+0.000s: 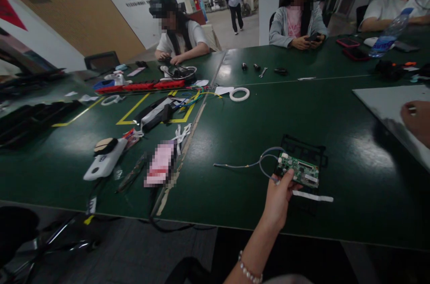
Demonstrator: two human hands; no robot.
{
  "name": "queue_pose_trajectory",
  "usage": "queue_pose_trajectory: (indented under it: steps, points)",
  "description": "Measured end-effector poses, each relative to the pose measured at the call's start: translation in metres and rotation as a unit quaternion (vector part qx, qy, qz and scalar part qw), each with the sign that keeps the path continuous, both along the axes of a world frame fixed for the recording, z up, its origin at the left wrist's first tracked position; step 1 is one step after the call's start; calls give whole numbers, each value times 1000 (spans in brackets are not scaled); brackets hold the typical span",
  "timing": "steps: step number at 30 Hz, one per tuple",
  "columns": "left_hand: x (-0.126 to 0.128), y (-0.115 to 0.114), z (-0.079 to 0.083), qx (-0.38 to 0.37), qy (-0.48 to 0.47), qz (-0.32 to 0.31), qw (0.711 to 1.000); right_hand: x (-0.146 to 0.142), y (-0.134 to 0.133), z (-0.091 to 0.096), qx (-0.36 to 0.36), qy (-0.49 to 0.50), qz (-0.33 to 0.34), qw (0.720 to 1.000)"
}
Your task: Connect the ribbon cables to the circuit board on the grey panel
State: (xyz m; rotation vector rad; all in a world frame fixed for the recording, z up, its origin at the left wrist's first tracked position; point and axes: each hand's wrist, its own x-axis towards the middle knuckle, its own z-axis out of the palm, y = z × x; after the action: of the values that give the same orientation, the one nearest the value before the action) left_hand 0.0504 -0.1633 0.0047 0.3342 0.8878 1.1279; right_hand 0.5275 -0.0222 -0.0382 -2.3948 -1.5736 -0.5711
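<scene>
My left hand (278, 199) reaches in from the bottom middle, a bead bracelet on its wrist. Its fingers are closed on the near left corner of a small green circuit board (300, 172), thumb on top. The board lies over a black plastic frame (305, 148) on the dark green table (235, 140). Thin grey wires (251, 165) loop from the board's left side out onto the table. A white strip (312, 196) lies just in front of the board. My right hand (417, 120) is at the right edge, fingers curled on a flat grey panel (383, 105).
A white tape ring (239, 94), a red power strip (141, 87), a white device (104, 164) and cables lie to the left. A small wrench (262, 72) and black parts lie further back. Three people sit along the far side, beside phones and a water bottle (389, 33).
</scene>
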Motion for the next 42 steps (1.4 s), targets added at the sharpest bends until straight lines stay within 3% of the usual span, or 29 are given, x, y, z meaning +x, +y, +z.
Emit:
queue_pose_trajectory:
  steps: [3,5,9,12,16,27,34,36,38,40,42]
  points:
    - [0,0,1,-3,-2,1,1000,-81,-24,29,60,51,123,989]
    - [0,0,2,-6,0,7,1000,-141,-51,49,96,73,227,966]
    - [2,0,3,1,-9,4,1000,-248,-106,72,93,35,464,880]
    - [3,1,1,8,-21,-8,1000,-296,-130,72,57,-3,554,830]
    - [3,1,-3,25,-26,-21,999,-322,-137,67,26,-21,612,790]
    - [1,-2,6,-9,-5,-8,1000,-342,-146,77,11,46,619,784]
    - [1,-1,3,0,14,15,1000,-329,-151,79,-4,49,609,792]
    - [1,-2,3,0,28,14,1000,-309,-149,82,11,74,578,812]
    - [2,-2,4,-4,34,9,999,-274,-143,83,45,95,503,858]
    - [2,-2,5,-10,39,12,999,-224,-133,77,76,96,372,920]
    - [2,-2,5,-15,45,14,999,-161,-123,61,122,89,229,962]
